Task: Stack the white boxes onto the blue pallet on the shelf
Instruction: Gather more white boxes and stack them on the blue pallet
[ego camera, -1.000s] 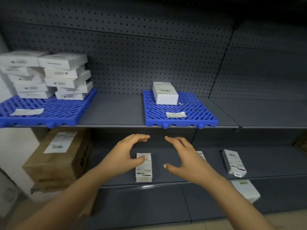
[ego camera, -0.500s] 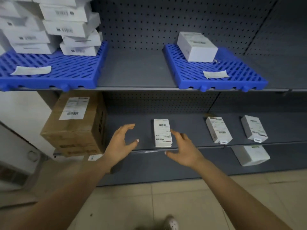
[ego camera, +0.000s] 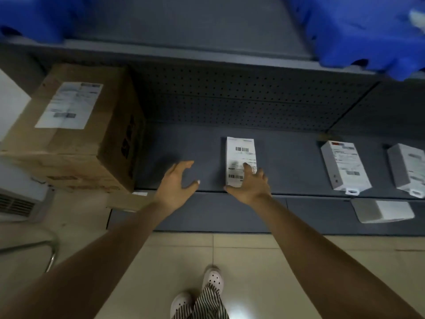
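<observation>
blue pallet (ego camera: 358,31), blurred, at top right on the upper shelf (ego camera: 184,24); a second blue pallet (ego camera: 30,17) sits at top left of the same shelf; below them we see the lower shelf (ego camera: 287,157), dark grey, with a perforated back panel; cardboard box (ego camera: 76,134), brown, with a white paper label on top, stands at the left end of the lower shelf; four white boxes lie well below the pallets, none on either; centre white box (ego camera: 240,153) lies flat on the lower shelf, barcode label up, one short end at the front edge; second white box (ego camera: 345,166) and third white box (ego camera: 409,169) lie flat to its right, apart from each other; fourth white box (ego camera: 381,210) lies lower, below the shelf's front edge at right; right hand (ego camera: 250,187) rests on the near end of the centre white box, fingers spread loosely on the label, thumb at the near left corner, not closed round it; left hand (ego camera: 177,185) hovers just left of that box, thumb and fingers spread wide in a curve, holding nothing; we note a white shoe (ego camera: 212,278) on the tiled floor (ego camera: 161,261).
</observation>
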